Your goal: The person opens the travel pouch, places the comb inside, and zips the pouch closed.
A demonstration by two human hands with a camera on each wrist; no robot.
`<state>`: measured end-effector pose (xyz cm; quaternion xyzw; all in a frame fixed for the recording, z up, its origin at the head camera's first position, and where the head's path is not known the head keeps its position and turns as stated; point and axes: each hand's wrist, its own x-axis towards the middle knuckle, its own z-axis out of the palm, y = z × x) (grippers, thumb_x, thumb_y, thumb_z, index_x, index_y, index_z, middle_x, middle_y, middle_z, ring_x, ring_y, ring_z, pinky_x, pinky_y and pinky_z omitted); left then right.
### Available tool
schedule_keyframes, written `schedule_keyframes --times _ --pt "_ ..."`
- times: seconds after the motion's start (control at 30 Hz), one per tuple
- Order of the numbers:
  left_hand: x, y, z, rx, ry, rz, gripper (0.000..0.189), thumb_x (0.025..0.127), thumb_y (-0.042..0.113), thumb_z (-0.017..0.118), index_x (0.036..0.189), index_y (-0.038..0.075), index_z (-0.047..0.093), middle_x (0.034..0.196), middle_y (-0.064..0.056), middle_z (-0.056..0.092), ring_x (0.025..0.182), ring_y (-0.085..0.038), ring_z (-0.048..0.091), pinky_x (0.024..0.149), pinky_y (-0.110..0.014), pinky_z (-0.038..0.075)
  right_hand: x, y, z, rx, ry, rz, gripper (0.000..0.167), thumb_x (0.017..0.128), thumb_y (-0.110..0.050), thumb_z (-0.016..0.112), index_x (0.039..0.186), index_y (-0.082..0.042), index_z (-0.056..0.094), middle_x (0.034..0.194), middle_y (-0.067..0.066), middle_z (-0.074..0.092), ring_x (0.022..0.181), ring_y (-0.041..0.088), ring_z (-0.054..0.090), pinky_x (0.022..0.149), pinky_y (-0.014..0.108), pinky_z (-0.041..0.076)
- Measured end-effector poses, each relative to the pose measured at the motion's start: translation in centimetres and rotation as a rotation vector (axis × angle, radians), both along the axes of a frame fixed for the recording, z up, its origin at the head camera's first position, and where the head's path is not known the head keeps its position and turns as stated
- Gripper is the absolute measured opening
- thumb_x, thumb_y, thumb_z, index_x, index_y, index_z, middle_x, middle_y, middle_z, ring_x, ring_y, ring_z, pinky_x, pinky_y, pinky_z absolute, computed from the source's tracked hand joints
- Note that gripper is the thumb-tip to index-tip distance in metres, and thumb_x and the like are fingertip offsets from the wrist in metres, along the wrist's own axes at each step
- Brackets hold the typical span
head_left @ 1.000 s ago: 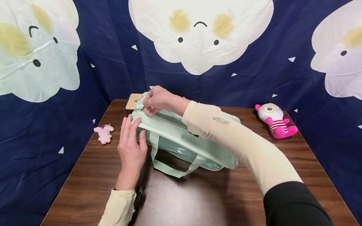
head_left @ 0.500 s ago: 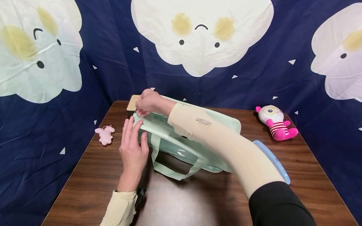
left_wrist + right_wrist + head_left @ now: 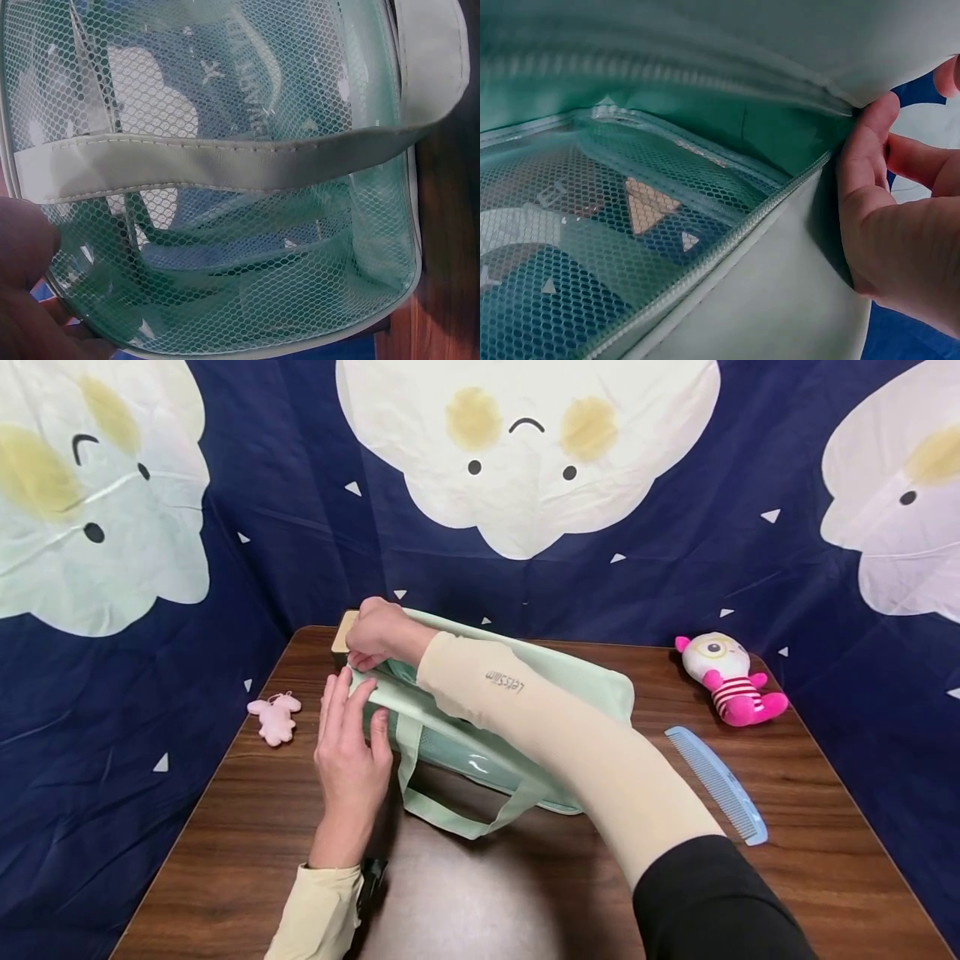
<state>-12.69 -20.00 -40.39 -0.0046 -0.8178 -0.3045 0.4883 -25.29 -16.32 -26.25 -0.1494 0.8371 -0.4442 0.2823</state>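
A pale green zip bag point(image 3: 600, 689) with see-through sides stands on the table, its strap handle point(image 3: 450, 817) facing me. My left hand point(image 3: 348, 760) rests on the bag's left end, fingers fairly straight, thumb on the front. Its thumb and fingers show at the lower left of the left wrist view. My right hand point(image 3: 378, 631) reaches across to the far left end of the zipper, where it pinches the zipper pull, hidden by the fingertips. In the right wrist view, the zipper teeth point(image 3: 727, 244) are parted up to those fingers point(image 3: 866, 146), and a mesh lining point(image 3: 622, 247) shows inside.
A blue comb point(image 3: 716, 785) lies right of the bag. Behind it sits a pink-and-white plush toy point(image 3: 731, 681). A small pink plush point(image 3: 275, 718) lies at the left edge. A box with a wooden top point(image 3: 344, 631) stands behind the bag's left end.
My right hand has moved left along the zipper to its end, and the bag's top now gapes wider. As the arm shifted left, the blue comb came into view. My left hand stays put.
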Motion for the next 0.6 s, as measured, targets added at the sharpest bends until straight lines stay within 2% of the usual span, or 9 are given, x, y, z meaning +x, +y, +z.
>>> schedule_keyframes --times 0.17,0.23,0.37,0.47,0.53,0.6 --pt "-0.1 -0.1 0.1 -0.013 -0.004 -0.008 0.033 0.102 0.019 0.062 0.128 -0.002 0.065 0.148 -0.025 0.055 0.143 -0.044 0.046 0.116 -0.058 0.037 -0.1 1.2 0.2 0.003 0.021 0.055 0.022 0.102 -0.004 0.054 0.086 0.006 0.066 0.067 0.009 0.067 0.054 0.012 0.062 0.062 0.021 0.059" --pt "-0.1 -0.2 0.1 -0.015 -0.004 -0.004 0.034 0.103 0.02 0.061 0.128 -0.001 0.065 0.148 -0.025 0.055 0.143 -0.044 0.047 0.116 -0.058 0.037 -0.1 2.1 0.5 -0.008 0.027 0.09 0.02 0.103 -0.006 0.057 0.088 0.005 0.066 0.072 0.01 0.069 0.056 0.012 0.062 0.064 0.023 0.059" --pt "-0.1 -0.3 0.1 -0.007 0.007 0.0 0.033 0.101 0.019 0.063 0.128 -0.001 0.065 0.146 -0.025 0.056 0.142 -0.044 0.047 0.117 -0.056 0.037 -0.1 5.1 1.8 -0.073 0.073 0.103 0.021 0.104 -0.013 0.06 0.107 0.006 0.069 0.09 0.019 0.075 0.061 0.013 0.064 0.069 0.029 0.062" --pt "-0.2 -0.3 0.0 -0.004 0.012 0.001 0.033 0.1 0.016 0.064 0.128 0.0 0.066 0.146 -0.026 0.057 0.141 -0.045 0.048 0.118 -0.055 0.036 0.0 9.0 3.0 -0.147 0.198 0.082 0.022 0.103 -0.014 0.06 0.112 0.004 0.07 0.099 0.022 0.076 0.065 0.014 0.066 0.07 0.03 0.062" --pt "-0.2 -0.3 0.0 -0.004 0.013 0.005 0.032 0.1 0.015 0.065 0.128 0.0 0.066 0.146 -0.026 0.057 0.141 -0.045 0.048 0.118 -0.055 0.036 0.1 12.1 3.5 -0.19 0.311 0.052 0.022 0.103 -0.015 0.059 0.109 0.003 0.071 0.098 0.02 0.076 0.068 0.016 0.068 0.068 0.029 0.061" --pt "-0.2 -0.2 0.1 -0.003 0.014 0.01 0.032 0.099 0.014 0.065 0.129 0.0 0.066 0.146 -0.026 0.057 0.141 -0.045 0.048 0.118 -0.056 0.036 0.3 15.4 3.8 -0.187 0.452 0.006 0.021 0.103 -0.016 0.058 0.108 -0.001 0.072 0.097 0.016 0.076 0.073 0.017 0.071 0.07 0.028 0.06"
